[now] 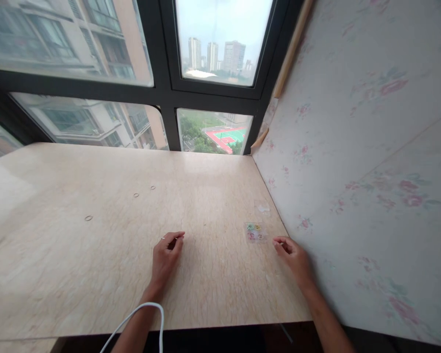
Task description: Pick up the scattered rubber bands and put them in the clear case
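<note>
My left hand (167, 255) rests on the stone-look surface with its fingers curled and thumb and fingertips together. Anything between them is too small to make out, though a thin pale band shows near its knuckles. To its right is a small clear divided box (256, 233) holding little green, yellow and pink items. Just right of that box, my right hand (292, 252) has its thumb and fingertips pinched together. What they hold, if anything, is not visible. A clear plastic piece (263, 209) lies behind the box.
Three thin rings, a nearer ring (88, 218), a middle ring (135, 195) and a farther ring (153, 188), lie at left. Floral wallpaper (353, 196) bounds the right side; dark-framed windows stand behind. A white cable (147, 305) crosses my left forearm.
</note>
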Motion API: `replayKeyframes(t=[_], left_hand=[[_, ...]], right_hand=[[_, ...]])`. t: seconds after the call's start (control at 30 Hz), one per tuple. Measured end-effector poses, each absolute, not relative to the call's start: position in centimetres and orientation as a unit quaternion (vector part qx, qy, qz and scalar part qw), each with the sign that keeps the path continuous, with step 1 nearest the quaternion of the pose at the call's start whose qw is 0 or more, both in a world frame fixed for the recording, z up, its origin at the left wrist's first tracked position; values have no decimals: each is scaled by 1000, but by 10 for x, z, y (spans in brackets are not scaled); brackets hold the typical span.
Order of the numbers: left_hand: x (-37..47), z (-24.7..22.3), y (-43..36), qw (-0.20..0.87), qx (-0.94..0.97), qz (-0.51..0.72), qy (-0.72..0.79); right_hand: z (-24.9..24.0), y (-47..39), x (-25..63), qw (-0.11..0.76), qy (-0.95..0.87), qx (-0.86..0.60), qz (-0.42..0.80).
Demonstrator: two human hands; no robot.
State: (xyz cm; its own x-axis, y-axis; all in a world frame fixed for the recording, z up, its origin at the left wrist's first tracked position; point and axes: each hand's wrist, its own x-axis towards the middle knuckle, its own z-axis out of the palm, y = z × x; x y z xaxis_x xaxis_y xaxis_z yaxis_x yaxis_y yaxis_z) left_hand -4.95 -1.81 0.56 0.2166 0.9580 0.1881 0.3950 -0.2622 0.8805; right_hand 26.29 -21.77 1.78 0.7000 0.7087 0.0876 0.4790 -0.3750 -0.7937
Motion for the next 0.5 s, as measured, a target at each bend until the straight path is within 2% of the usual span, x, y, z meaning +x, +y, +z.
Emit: replayKeyframes(t=[0.23, 0.37, 0.5], left_hand=[[-62, 16, 7, 497, 618, 364, 488], [-85, 20, 57, 432, 618, 375, 539], [-114, 23, 115, 305, 659, 308, 615]], right_hand=[[7, -232, 252, 424, -365, -823, 94], [4, -232, 254, 422, -349, -831, 96], [1, -233, 258, 415, -330, -842, 95]])
